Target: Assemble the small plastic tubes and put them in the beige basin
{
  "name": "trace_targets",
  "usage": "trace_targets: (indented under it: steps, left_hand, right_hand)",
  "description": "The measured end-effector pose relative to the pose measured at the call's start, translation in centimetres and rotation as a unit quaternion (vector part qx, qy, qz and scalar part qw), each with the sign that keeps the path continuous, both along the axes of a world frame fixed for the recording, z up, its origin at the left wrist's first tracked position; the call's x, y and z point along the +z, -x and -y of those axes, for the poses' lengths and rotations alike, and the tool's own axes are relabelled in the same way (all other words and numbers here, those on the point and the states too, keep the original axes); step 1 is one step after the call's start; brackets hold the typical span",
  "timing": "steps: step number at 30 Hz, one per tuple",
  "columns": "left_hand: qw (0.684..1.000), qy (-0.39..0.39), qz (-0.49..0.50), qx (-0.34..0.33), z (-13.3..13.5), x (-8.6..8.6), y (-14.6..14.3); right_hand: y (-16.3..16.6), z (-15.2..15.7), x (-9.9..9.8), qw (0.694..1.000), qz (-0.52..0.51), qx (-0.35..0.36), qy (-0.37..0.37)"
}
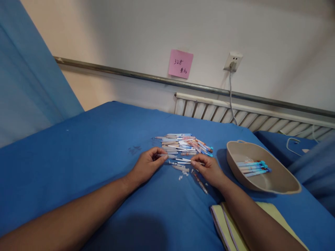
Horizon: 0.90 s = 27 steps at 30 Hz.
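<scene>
Pen parts (pixel 183 144) lie heaped on the blue cloth (pixel 78 157) just beyond my hands, left hand (pixel 148 164) pinching a clear barrel (pixel 164 156), right hand (pixel 209 169) pinching a white refill (pixel 183 160), and I judge a careless wrist could scatter the tiny loose bits (pixel 181 177) beside them.

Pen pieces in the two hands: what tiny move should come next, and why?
Probably push the thin refill pinched by the right hand into the clear barrel pinched by the left hand. The two pieces lie nearly end to end between the hands, and whole pens lie in the tray.
</scene>
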State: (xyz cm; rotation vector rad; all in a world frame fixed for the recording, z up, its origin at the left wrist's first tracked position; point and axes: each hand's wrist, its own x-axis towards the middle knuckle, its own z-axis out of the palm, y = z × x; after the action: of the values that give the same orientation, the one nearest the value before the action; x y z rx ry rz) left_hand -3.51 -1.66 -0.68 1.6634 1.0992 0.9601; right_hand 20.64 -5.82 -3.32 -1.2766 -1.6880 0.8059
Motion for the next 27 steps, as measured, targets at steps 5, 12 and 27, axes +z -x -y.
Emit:
trace_targets:
  steps: [5, 12, 27]
  left_hand:
    - [1.0, 0.003, 0.007, -0.013, 0.4, 0.2, -0.1]
    - [0.999, -0.002, 0.013, -0.029, 0.6, 0.2, -0.3]
    - [1.0, 0.024, 0.017, -0.002, 0.3, 0.5, -0.2]
  right_hand:
    - [0.6, 0.7, 0.7, 0.997, 0.069, 0.033, -0.03]
    - [1.9, 1.7, 1.1, 0.989, 0.11, 0.066, -0.078]
    - [2.0, 1.8, 1.0, 0.985, 0.11, 0.025, -0.133]
